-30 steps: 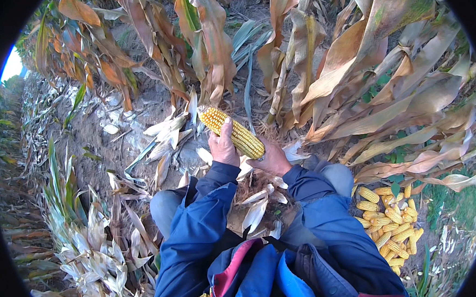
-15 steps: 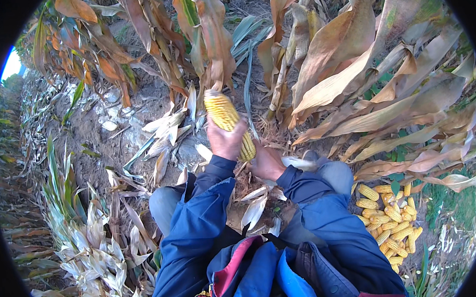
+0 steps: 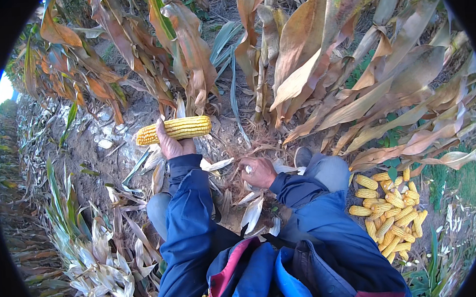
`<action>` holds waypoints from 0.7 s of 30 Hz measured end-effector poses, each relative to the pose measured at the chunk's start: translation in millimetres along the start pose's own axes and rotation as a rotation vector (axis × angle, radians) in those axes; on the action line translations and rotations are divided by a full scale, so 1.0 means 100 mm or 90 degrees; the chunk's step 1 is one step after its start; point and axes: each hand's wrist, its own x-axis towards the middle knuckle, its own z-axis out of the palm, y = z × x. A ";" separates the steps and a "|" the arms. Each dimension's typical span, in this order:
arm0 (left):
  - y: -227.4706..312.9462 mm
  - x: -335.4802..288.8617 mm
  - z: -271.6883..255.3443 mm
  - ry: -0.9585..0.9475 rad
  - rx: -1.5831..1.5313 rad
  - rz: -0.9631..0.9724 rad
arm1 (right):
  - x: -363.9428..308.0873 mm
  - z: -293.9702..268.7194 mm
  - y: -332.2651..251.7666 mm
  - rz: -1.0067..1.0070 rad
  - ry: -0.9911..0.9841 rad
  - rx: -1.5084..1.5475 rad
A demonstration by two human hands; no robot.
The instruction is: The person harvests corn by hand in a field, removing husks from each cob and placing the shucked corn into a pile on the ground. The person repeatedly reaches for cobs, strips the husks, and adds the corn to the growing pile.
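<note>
Left hand (image 3: 171,145) grips a bumpy yellow corn cob (image 3: 176,129) crosswise

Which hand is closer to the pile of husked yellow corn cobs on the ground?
The right hand. It is low between the knees, with the pile of husked yellow corn cobs off to its right. The left hand is farther away, raised and holding a single yellow cob.

Soft daylight, no harsh shadows, sharp centre; fisheye bend, black rim
</note>
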 end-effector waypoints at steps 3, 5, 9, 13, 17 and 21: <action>-0.41 -0.99 0.54 -0.243 0.052 -0.075 | -0.10 0.22 0.03 -0.002 -0.085 0.045; -0.80 -1.97 0.79 -0.365 0.068 -0.276 | -0.11 0.27 0.01 0.109 -0.087 0.163; -0.77 -2.53 0.82 -0.922 0.570 0.001 | -0.06 0.02 -0.08 0.128 -0.010 0.065; -0.45 -1.72 0.42 -0.721 1.001 0.486 | 0.18 -0.46 -0.07 0.164 0.276 0.385; -0.39 -1.35 -0.09 -0.618 1.146 0.222 | 0.35 -0.72 -0.19 0.233 0.331 0.786; -0.69 -1.34 -0.26 -0.560 0.836 0.014 | 0.48 -0.83 -0.51 0.133 0.275 0.830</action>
